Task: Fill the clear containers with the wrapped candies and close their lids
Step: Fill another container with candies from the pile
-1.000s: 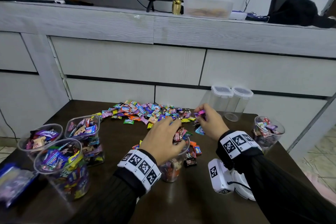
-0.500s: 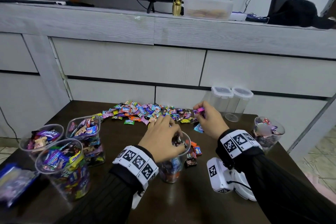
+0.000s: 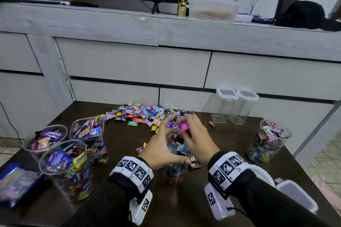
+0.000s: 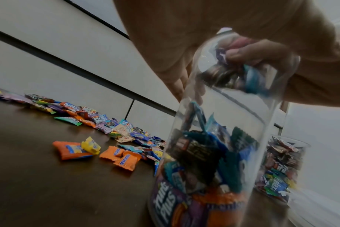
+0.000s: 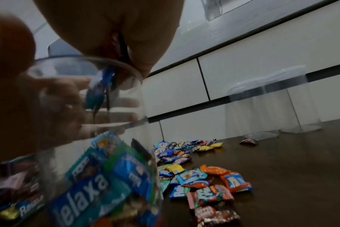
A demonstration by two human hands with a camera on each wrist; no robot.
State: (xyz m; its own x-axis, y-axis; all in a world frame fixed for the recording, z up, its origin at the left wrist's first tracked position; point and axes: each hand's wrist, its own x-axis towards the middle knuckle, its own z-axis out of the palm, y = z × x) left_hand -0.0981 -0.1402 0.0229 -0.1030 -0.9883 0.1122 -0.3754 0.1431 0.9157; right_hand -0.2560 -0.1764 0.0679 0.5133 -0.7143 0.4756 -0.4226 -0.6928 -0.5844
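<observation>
Shift since a second ago: right hand (image 3: 198, 141) brought back from the candy pile (image 3: 147, 114) to the mouth of the centre container (image 3: 174, 173); left hand (image 3: 161, 150) opened out from a curl over the rim.
Centre container: clear, upright, lidless, standing on the dark desk (image 3: 184, 206) between the two wrists; roughly half full of wrapped candies.
Right hand: fingers curled round a small bunch of candies, a pink candy (image 3: 184, 127) showing on top, a blue wrapper hanging down into the opening in the wrist view.
Left hand: fingers straight and spread along the container's left wall, thumb across its near side, steadying it; nothing pinched.
Key relation: container mouth directly beneath the right hand's fingertips, long axis vertical, so release straight down looks like the coming move; right hand the nearer one for the drop.
Risk, as a guess: wrappers catching on the rim and spilling among the loose candies beside the base.
Further out: three filled open containers (image 3: 68, 169) at left, one filled container (image 3: 265, 143) at right.
Back edge: two empty lidded containers (image 3: 223, 107) well apart from the hands.
Lids: none yet on the filled ones.
</observation>
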